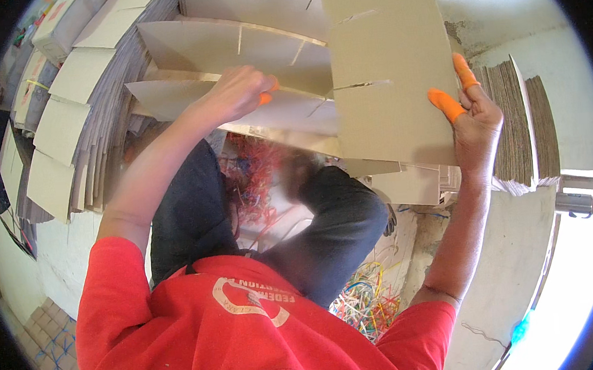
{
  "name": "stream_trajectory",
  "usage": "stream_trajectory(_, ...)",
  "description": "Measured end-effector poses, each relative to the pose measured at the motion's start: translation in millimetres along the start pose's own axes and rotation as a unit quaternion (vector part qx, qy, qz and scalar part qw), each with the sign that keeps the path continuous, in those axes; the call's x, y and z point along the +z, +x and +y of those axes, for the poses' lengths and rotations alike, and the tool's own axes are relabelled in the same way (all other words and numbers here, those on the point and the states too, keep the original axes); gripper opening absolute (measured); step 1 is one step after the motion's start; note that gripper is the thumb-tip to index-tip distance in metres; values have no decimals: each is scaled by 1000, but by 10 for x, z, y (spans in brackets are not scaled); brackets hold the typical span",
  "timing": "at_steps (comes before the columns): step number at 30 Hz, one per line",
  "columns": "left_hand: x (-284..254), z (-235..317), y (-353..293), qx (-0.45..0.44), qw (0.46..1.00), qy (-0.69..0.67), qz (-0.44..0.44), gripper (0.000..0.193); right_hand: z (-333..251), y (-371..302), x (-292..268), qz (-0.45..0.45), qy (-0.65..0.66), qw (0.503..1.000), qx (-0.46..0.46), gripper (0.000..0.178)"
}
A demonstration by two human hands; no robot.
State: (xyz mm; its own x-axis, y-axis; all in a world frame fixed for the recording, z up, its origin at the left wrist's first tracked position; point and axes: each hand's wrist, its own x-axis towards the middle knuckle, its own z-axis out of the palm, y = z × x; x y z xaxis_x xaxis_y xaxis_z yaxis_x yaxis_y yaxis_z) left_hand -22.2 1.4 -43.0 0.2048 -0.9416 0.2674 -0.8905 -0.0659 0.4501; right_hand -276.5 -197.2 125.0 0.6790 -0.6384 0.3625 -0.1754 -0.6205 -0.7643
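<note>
My right hand (476,121), with orange covers on its thumb and a finger, grips the right edge of a large slotted cardboard sheet (384,55), which stands tilted up before me. My left hand (242,92) is curled closed by the nearest of several slotted cardboard strips (166,98); orange shows at its fingertips. Whatever its fingers hold, if anything, is hidden. Beyond that strip, another slotted strip (197,47) stands roughly parallel. The large sheet covers the right ends of these strips.
Stacked cardboard pieces (72,125) rise at left. More cardboard stacks (509,122) stand at right against a pale wall. Loose red strapping (251,174) lies between my legs, and tangled coloured straps (366,300) lie beside my right leg. A bright opening (579,289) is at lower right.
</note>
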Motion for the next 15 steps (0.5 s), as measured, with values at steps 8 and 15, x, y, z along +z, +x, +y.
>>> stream_trajectory(8,-51,22,30,-18,1000,13,-22,19,84,105,268,-34,-104,994,8,64)
stream_trajectory(15,-28,-23,18,-20,1000,-8,-16,20,-125,147,238,-83,-115,990,18,65)
